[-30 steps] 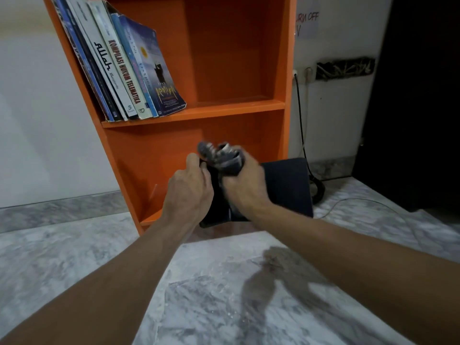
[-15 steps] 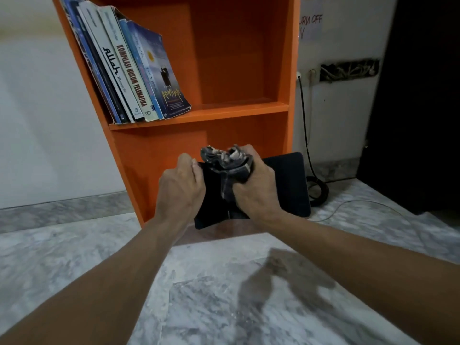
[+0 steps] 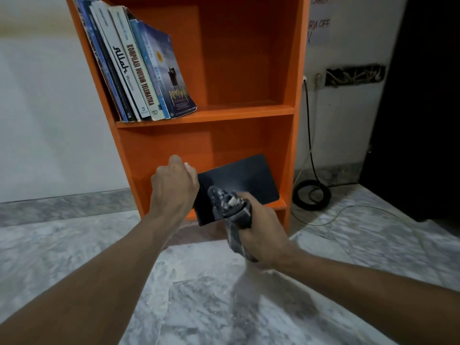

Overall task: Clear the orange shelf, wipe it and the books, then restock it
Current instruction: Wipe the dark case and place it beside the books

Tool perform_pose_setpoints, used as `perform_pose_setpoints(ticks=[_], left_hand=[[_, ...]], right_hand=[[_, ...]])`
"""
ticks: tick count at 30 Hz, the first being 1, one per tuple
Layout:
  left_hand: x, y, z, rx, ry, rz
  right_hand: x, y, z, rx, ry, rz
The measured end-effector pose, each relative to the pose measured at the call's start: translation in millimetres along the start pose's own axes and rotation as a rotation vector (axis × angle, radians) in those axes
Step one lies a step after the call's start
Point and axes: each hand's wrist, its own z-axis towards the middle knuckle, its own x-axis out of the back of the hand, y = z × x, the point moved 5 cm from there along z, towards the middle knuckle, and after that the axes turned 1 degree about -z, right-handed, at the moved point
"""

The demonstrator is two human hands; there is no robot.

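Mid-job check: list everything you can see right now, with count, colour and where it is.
orange shelf: one, orange, against the white wall.
leaning books: about six, blue and white, upper board, tops tilted left.
dark book: one, dark navy, at the lower compartment.
cloth: one, grey patterned, over the dark book's lower edge.
cable coil: one, black, floor right of shelf.
left hand: grips the dark book's left edge.
right hand: holds the cloth.
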Motion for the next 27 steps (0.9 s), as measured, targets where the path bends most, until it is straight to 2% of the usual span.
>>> perform_pose_setpoints(ticks=[3,6,10,12,14,18,20,22,24,27], left_hand=[[-5.0,14.3,7.5,0.085,-0.064,-0.019],[-9.0,28.6,9.2,0.181,-0.195,-0.108],[-6.9,40.2,11.7,0.266,-0.307,-0.181],[-9.1,43.8,13.2,0.228,-0.316,-0.197],[-12.2,44.1,11.9,0.175,-0.302,-0.266],[0.7,24.6,21.0,0.093,-0.151,-0.191],[-1.2,10.3,24.3,0.112,-0.282,-0.294],[-6.6,0.8,18.5,0.153,-0.535,-0.393],[-9.3,-6.5,11.6,0.154,-0.725,-0.364],[-9.0,-12.2,4.2,0.145,-0.823,-0.367]], right_hand=[[-20.8,-5.5,-3.8,-0.018,-0.109,-0.005],[-19.7,-3.7,-0.9,-0.092,0.028,0.106],[-2.2,-1.7,5.9,-0.122,0.167,0.033],[3.5,1.2,5.8,-0.166,0.18,0.183],[10.9,7.1,6.8,-0.305,0.173,0.397],[23.0,19.5,8.4,-0.526,0.116,0.761],[25.6,23.7,7.5,-0.566,0.084,0.847],[27.0,27.8,5.5,-0.599,0.07,0.889],[27.8,32.3,3.6,-0.625,0.052,0.931],[28.7,38.7,0.5,-0.634,0.043,0.943]])
